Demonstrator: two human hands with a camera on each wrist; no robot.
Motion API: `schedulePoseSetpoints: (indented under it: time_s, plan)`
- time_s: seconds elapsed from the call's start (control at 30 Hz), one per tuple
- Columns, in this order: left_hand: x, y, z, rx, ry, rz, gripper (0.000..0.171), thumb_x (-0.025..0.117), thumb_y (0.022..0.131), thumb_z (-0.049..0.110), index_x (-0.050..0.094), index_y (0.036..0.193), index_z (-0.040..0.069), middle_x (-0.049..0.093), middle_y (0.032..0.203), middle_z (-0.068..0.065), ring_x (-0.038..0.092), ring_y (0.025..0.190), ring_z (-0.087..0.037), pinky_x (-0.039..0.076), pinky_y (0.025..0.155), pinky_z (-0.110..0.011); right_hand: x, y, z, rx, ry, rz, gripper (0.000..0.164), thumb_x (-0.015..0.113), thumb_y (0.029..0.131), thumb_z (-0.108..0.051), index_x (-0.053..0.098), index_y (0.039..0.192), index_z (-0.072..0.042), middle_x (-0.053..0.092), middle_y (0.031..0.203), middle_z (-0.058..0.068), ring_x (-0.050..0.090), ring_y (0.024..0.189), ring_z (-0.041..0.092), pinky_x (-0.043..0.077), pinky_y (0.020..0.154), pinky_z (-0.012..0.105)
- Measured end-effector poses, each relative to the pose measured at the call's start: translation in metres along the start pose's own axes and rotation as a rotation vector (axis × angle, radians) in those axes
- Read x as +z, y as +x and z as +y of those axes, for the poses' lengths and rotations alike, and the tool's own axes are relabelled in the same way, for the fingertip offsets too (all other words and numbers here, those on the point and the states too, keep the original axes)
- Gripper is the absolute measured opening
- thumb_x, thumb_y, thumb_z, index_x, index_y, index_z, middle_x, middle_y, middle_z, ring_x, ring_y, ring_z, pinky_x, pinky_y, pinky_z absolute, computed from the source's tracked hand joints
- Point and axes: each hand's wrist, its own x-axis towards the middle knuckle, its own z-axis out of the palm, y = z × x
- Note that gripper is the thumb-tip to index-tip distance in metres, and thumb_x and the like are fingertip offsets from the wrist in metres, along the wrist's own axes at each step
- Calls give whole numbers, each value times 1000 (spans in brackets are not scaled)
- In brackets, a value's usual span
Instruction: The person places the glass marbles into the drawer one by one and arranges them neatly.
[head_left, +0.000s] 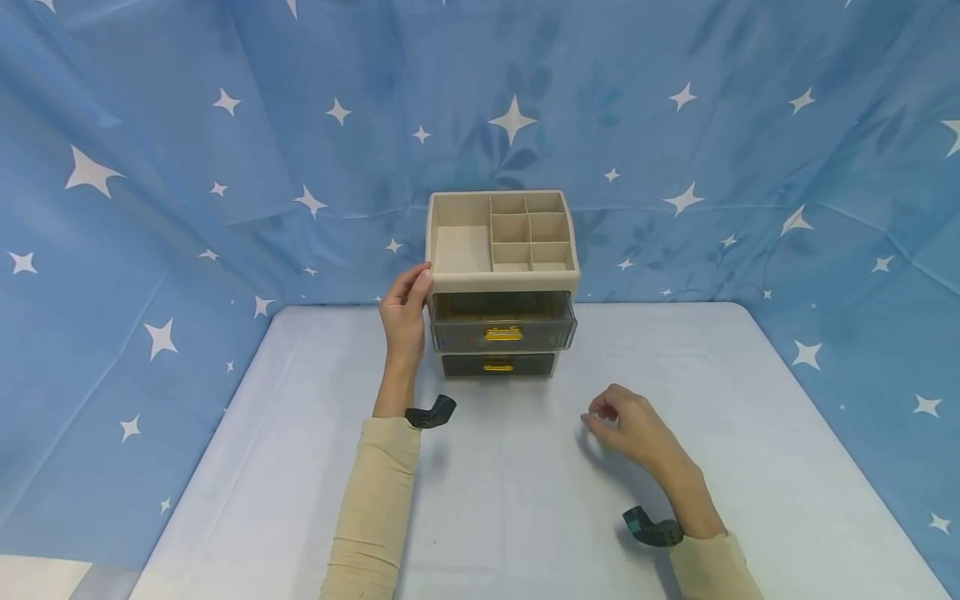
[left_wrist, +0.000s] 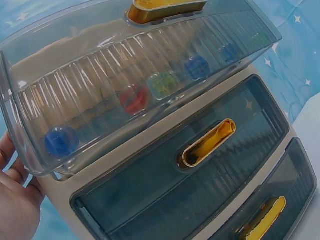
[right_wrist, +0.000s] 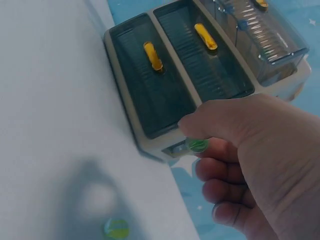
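Observation:
A cream desktop drawer organizer (head_left: 504, 282) stands at the table's back. Its clear top drawer (head_left: 487, 337) is pulled out and holds several small balls, among them a red ball (left_wrist: 135, 98) and a blue ball (left_wrist: 62, 141). The two drawers below are closed. My left hand (head_left: 406, 312) grips the organizer's left side near the upper front corner. Above the table, right of the organizer, my right hand (head_left: 630, 427) pinches a small green ball (right_wrist: 198, 145) between thumb and index finger; the head view does not reveal this ball.
Open compartments (head_left: 531, 227) fill the organizer's top. A green-yellow round piece (right_wrist: 116, 228) lies on the white table (head_left: 498, 500) in the right wrist view. Behind and at both sides hangs a blue star-patterned cloth (head_left: 360, 150).

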Motion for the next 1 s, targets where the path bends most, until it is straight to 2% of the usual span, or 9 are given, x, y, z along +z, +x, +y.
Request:
schedulePoseSetpoints:
  time_s: [0.4, 0.67, 0.9, 1.0]
  plan:
    - [0, 2, -2, 2, -1, -4, 17, 66, 95, 18, 76, 108, 19, 72, 100, 8, 59, 82, -7, 49, 73, -20, -9, 10, -12, -127, 17, 198, 14, 81, 79, -8, 69, 85, -11, 63, 80, -1, 55, 74, 11, 51, 65, 29]
    - [-1, 2, -1, -9, 8, -3, 18, 66, 95, 19, 75, 110, 16, 72, 100, 8, 60, 82, -8, 49, 74, -21, -17, 22, -22, -225, 38, 335, 15, 80, 78, -4, 69, 87, -8, 65, 80, 4, 56, 74, 13, 47, 64, 22]
    - [0, 2, -1, -3, -1, -2, 18, 67, 94, 18, 76, 109, 16, 72, 97, 8, 59, 80, -7, 49, 72, -20, -23, 29, -31, -248, 52, 377, 15, 80, 77, -4, 68, 87, -7, 66, 81, 3, 57, 75, 13, 51, 62, 31]
    - [-1, 1, -1, -1, 2, -4, 18, 67, 93, 20, 76, 109, 16, 72, 97, 9, 59, 80, -7, 48, 72, -20, -25, 30, -35, -246, 53, 385, 16, 80, 77, -6, 68, 87, -7, 66, 83, 2, 56, 76, 13, 50, 65, 24]
